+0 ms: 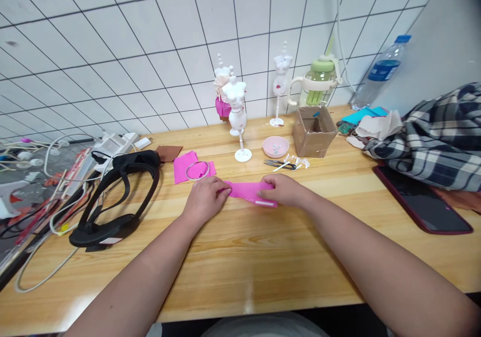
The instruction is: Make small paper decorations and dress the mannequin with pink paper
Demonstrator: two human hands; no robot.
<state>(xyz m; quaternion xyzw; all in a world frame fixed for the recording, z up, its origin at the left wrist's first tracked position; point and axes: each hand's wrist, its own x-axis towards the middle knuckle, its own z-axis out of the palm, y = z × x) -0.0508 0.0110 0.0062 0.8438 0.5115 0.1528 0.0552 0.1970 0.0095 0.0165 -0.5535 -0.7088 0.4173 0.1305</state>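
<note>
A strip of bright pink fabric (246, 191) stretches between my two hands, just above or on the wooden table. A short white strip shows along its lower right edge. My left hand (206, 197) pinches the fabric's left end between thumb and fingers. At the other end, my right hand (283, 189) is closed on the cloth, thumb on top. Beyond my left hand lie more pink fabric pieces (184, 165) with a silver ring (197, 171) on top. Thread snips (280, 164) and white scraps (300, 161) lie past my right hand.
White mini dress forms (237, 106) stand at the back, near a pink dish (275, 146) and a cardboard box (314, 131). A black head strap (116, 197) and cables are at left. A phone (423, 199), plaid cloth (447, 136) and water bottle (381, 71) are at right.
</note>
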